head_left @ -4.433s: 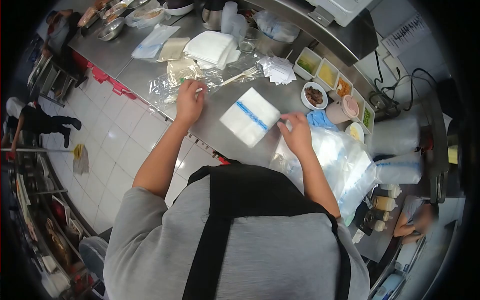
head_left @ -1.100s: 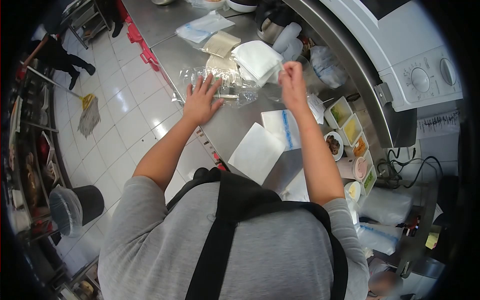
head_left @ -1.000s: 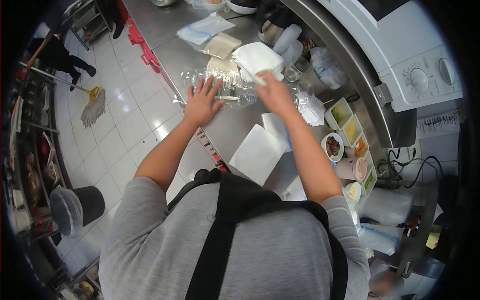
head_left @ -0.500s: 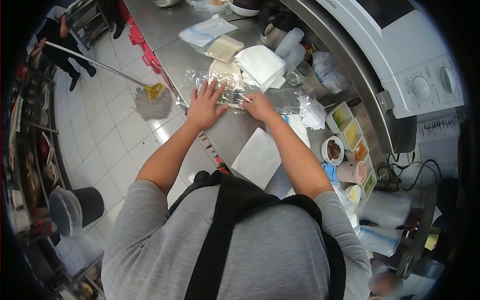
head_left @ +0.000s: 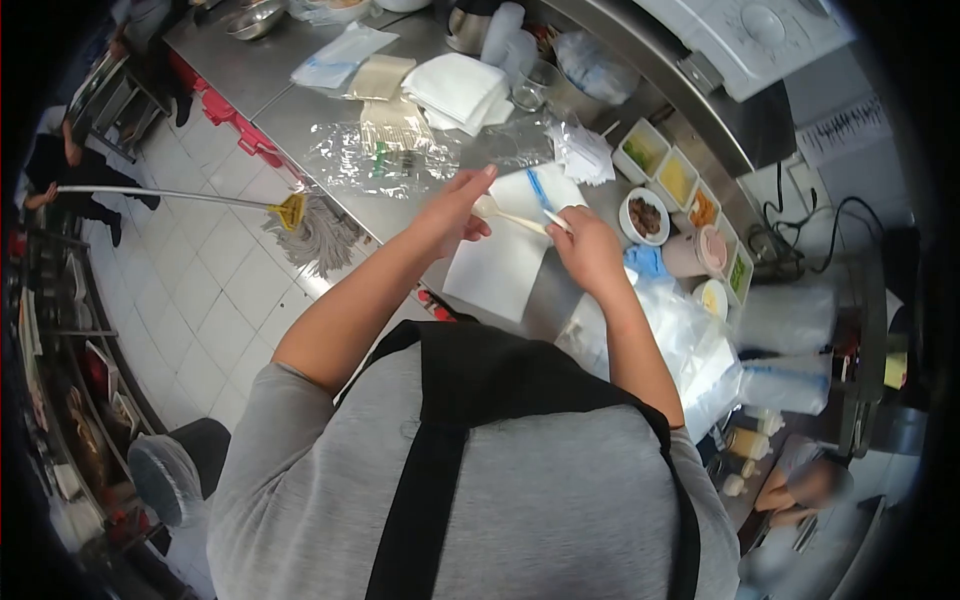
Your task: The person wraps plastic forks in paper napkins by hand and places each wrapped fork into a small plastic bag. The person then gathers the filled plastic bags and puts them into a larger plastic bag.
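A pale spoon (head_left: 518, 220) spans the gap between my two hands above the counter. My right hand (head_left: 590, 245) pinches its handle, and a white stick-like end also pokes up from those fingers. At the spoon's broad end, my left hand (head_left: 450, 215) is curled around it, partly hiding it. Under the hands lies a white sheet (head_left: 495, 265). Just beyond is a white packet with a blue stripe (head_left: 535, 185). A clear plastic wrapper (head_left: 335, 155) is on the steel counter ahead of my left hand.
White napkins (head_left: 455, 88) and a beige packet (head_left: 382, 78) lie farther back. Food containers (head_left: 678, 180), a bowl of brown pieces (head_left: 642, 215) and plastic bags (head_left: 650, 335) line the right. A mop (head_left: 315, 235) held by another person is on the floor at left.
Both hands have left the clear wrapper and come back toward me, over the white sheet. The spoon now shows between them. My view has shifted, and the mop has swung.
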{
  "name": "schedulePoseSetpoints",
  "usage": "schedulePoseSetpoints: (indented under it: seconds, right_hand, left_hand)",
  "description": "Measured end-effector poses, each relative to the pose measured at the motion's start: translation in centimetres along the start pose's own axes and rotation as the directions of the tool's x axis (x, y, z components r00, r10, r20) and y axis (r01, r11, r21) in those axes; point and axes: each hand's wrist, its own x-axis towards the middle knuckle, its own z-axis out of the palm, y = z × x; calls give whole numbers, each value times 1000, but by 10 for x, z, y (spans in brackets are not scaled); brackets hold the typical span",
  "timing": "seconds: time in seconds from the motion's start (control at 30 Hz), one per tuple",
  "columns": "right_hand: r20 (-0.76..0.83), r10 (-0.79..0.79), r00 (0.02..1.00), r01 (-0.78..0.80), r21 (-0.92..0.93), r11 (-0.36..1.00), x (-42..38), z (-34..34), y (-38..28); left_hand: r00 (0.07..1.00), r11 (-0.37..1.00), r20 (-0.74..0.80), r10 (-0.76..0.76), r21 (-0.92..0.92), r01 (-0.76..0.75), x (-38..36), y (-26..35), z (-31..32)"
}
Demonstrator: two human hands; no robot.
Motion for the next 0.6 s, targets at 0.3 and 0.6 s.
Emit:
schedulePoseSetpoints:
  seconds: [0.3,0.6]
  right_hand:
    - [-124,-99,987,95,-41,995,-67,4,-15]
    - [-217,-167,962,218,234,947,-60,-24,-40]
  left_hand:
    - [990,985,40,135,103,-139,2,-73,-15]
    - [990,994,138,0,111,-16,2,-72,-27]
